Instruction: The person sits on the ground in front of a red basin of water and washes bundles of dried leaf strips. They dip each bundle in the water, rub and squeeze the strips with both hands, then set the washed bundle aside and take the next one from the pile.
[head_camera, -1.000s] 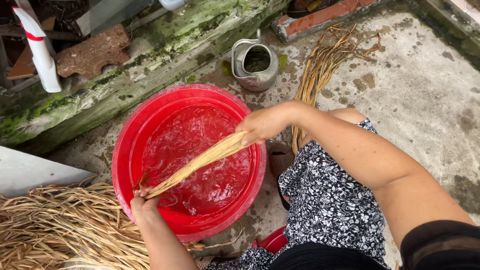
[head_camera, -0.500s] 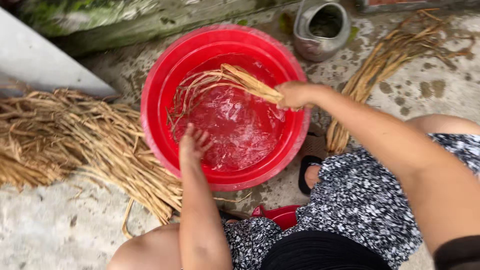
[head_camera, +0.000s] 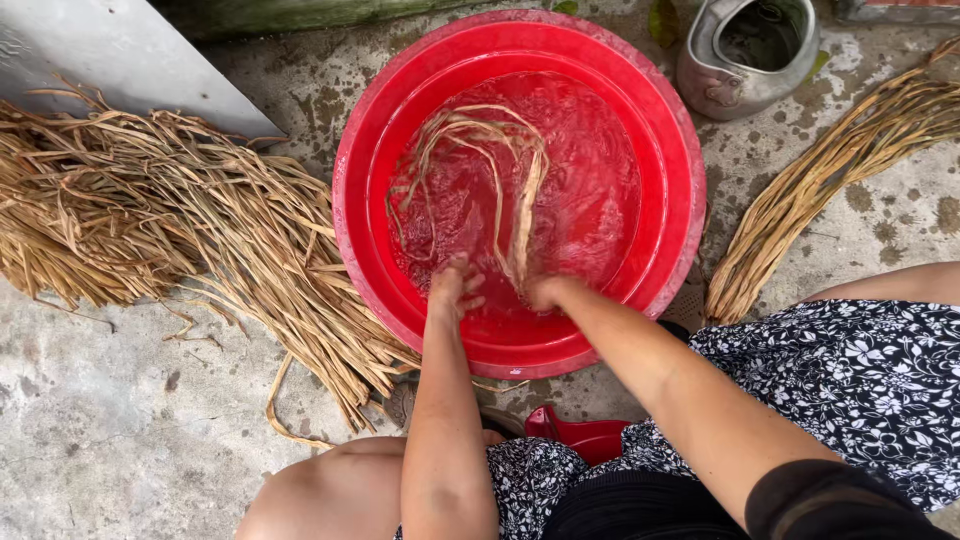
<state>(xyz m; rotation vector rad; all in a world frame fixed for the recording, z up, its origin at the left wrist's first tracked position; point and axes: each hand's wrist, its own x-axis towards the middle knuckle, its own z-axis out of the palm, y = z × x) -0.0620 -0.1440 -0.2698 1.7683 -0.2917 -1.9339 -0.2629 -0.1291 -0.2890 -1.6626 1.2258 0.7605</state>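
Head view: left hand (head_camera: 455, 290) spread, fingers loose on water in red basin (head_camera: 672, 150). Right hand (head_camera: 545, 292) pinches near end of soaking fibre strands (head_camera: 490, 180). Risk: wet strands tangle or snap if tugged; slosh over rim.

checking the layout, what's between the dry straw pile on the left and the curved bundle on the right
The red basin of water, with both hands and wet strands inside, in the head view.
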